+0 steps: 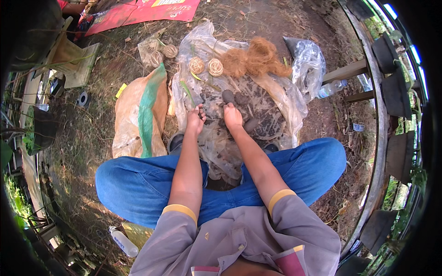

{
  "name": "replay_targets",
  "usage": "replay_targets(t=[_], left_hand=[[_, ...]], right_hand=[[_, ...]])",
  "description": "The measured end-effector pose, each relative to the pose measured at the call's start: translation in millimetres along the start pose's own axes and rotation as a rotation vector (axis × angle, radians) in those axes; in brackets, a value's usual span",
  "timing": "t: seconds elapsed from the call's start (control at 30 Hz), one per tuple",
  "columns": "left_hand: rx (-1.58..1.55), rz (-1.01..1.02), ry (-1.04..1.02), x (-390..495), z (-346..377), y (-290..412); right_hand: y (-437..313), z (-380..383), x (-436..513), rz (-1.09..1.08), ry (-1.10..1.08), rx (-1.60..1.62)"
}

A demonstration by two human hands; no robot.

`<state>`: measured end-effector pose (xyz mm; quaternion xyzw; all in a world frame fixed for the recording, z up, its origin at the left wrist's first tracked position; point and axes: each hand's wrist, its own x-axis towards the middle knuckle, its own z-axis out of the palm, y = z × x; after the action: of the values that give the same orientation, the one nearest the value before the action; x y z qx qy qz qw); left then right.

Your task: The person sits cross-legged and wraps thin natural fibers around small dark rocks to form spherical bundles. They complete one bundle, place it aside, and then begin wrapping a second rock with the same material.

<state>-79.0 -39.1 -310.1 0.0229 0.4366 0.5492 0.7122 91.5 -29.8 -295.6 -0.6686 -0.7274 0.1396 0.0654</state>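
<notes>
My left hand (195,120) is curled over the left part of a soiled clear plastic sheet (221,151). A narrow green leaf (186,91) rises from its fingertips and appears pinched there. My right hand (233,117) is bent into a loose fist against a dark soil ball (228,96); whether anything is inside its fingers is hidden. Another soil ball (241,99) sits just right of it, and a dark oval lump (251,125) lies nearer me. Beyond the hands are two pale twine-wrapped balls (197,65) and a heap of brown coconut fiber (264,58).
A woven sack (131,117) with a green stripe lies at left. Two more wrapped balls (170,51) rest farther back. At right are a plastic bag (308,63), a water bottle (332,88) and a wooden rack of black pots (397,100). Another person's arm (73,7) shows top left.
</notes>
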Motion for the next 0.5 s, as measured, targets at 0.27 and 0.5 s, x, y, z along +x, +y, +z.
replay_targets(t=[0.27,0.5], left_hand=[[0.037,-0.002,0.075,-7,11,-8],[0.083,0.01,0.059,-3,18,-16]], right_hand=[[3,4,1,0.042,0.063,0.02],[1,-2,-4,0.07,0.114,0.198]])
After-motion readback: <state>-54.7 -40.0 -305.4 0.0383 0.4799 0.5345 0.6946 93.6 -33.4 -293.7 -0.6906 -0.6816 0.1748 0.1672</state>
